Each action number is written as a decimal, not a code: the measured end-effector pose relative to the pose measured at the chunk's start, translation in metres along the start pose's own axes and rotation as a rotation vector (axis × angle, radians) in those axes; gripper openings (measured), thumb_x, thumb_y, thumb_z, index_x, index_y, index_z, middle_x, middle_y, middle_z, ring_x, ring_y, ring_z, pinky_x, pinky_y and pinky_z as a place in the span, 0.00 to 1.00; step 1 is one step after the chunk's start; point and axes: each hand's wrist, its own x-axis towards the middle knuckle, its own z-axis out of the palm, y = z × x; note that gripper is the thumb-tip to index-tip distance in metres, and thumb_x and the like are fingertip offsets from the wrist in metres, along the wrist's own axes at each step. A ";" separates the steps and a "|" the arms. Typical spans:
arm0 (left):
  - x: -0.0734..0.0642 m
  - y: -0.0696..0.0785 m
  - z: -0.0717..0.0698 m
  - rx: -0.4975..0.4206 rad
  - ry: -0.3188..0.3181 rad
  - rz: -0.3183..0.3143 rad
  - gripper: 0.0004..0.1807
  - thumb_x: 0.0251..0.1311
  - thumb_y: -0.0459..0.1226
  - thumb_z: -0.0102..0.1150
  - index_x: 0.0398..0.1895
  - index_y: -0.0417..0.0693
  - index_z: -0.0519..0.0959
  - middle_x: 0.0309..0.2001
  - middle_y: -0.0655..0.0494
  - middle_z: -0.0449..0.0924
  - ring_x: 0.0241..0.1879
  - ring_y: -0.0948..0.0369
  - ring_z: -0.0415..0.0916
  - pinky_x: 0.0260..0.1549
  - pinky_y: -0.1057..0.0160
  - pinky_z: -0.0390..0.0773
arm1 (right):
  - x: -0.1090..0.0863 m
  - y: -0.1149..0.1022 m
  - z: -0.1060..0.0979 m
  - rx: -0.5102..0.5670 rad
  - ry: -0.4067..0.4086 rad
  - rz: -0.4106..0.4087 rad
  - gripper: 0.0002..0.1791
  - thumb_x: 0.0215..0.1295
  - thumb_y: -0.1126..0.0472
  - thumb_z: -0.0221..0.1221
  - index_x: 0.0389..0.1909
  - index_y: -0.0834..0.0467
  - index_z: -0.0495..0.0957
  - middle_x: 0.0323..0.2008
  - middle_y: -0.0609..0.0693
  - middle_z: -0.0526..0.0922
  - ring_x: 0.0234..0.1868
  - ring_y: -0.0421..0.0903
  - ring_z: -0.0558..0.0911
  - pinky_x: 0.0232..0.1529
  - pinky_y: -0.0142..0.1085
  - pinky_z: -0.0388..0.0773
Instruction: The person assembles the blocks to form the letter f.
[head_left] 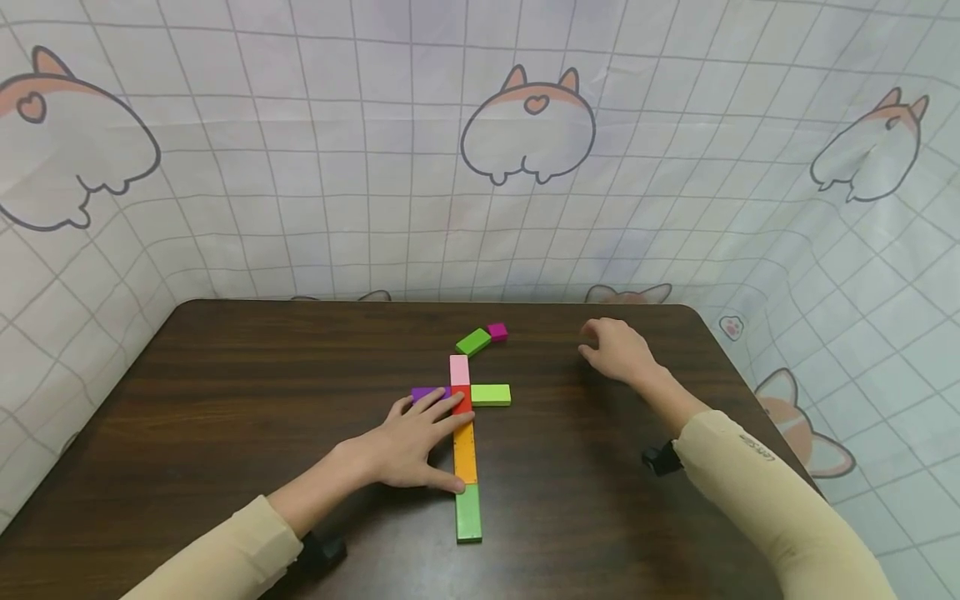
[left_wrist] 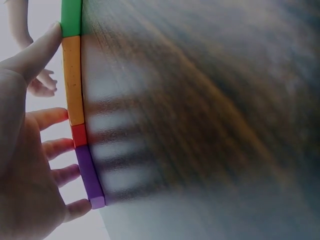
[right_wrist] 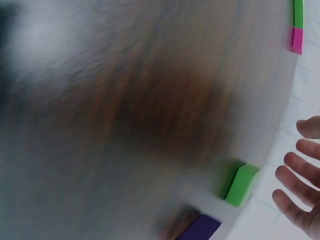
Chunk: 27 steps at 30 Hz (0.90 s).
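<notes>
My left hand [head_left: 411, 446] has its fingers spread over a cross of coloured blocks, fingertips at the purple block [left_wrist: 88, 172] and the red block [left_wrist: 79, 135]. Its thumb touches where the orange block [head_left: 466, 462] meets the green block [head_left: 468, 515] nearest me. A pink block [head_left: 459, 370] tops the column, and a lime block [head_left: 491, 396] juts out to the right of the red one. Over the table's right side hovers my right hand [head_left: 621, 348], fingers loosely bent and holding nothing. Below it, in the right wrist view, are a green block [right_wrist: 242, 185] and a dark purple block [right_wrist: 201, 227], both hidden in the head view.
Beyond the pink block, a tilted green block [head_left: 473, 342] lies end to end with a magenta block [head_left: 498, 332]. The dark wood table [head_left: 225, 375] ends at a grid-patterned cloth [head_left: 360, 208] behind and at the right.
</notes>
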 end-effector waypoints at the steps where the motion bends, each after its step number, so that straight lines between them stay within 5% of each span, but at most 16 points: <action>1: 0.000 0.000 0.000 0.000 -0.001 0.000 0.54 0.56 0.71 0.60 0.81 0.57 0.60 0.81 0.50 0.49 0.80 0.45 0.40 0.67 0.28 0.45 | -0.003 0.002 -0.001 -0.004 0.008 0.010 0.19 0.72 0.60 0.62 0.57 0.68 0.80 0.54 0.64 0.83 0.53 0.63 0.82 0.50 0.58 0.78; 13: -0.001 0.001 -0.002 -0.008 -0.008 -0.007 0.54 0.56 0.71 0.61 0.81 0.57 0.59 0.82 0.50 0.49 0.80 0.45 0.40 0.67 0.28 0.45 | -0.027 0.026 -0.004 -0.045 0.063 0.196 0.25 0.72 0.50 0.63 0.55 0.69 0.78 0.51 0.68 0.81 0.47 0.65 0.82 0.42 0.58 0.80; 27: 0.001 0.002 -0.002 -0.012 -0.007 -0.011 0.54 0.57 0.71 0.61 0.81 0.57 0.60 0.81 0.50 0.49 0.80 0.45 0.40 0.67 0.28 0.45 | -0.044 0.048 0.002 0.009 0.048 0.250 0.32 0.73 0.44 0.59 0.56 0.72 0.76 0.52 0.70 0.80 0.51 0.68 0.80 0.45 0.60 0.78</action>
